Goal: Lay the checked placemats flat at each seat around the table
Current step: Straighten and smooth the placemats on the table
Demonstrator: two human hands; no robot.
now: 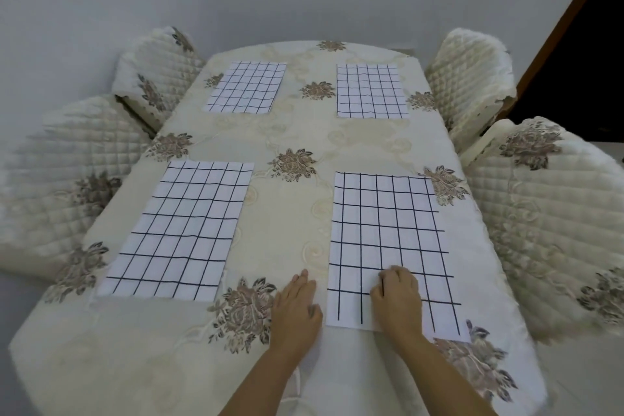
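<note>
Left hand (297,307): flat on cream floral-clothed worktop (290,213), near edge, holding nothing.
Right hand (398,297): curled atop white black-checked cloth placemat (388,230); grip unclear.

placemats (385,240): matt checked cloth under my fingers
tablecloth (293,132): embroidered floral fabric
chair covers (553,213): quilted, fuzzy cloth

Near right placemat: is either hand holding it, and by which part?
The right hand rests on the near right placemat by its near edge, fingers bent; a pinch cannot be told. The left hand lies flat on the tablecloth.
</note>
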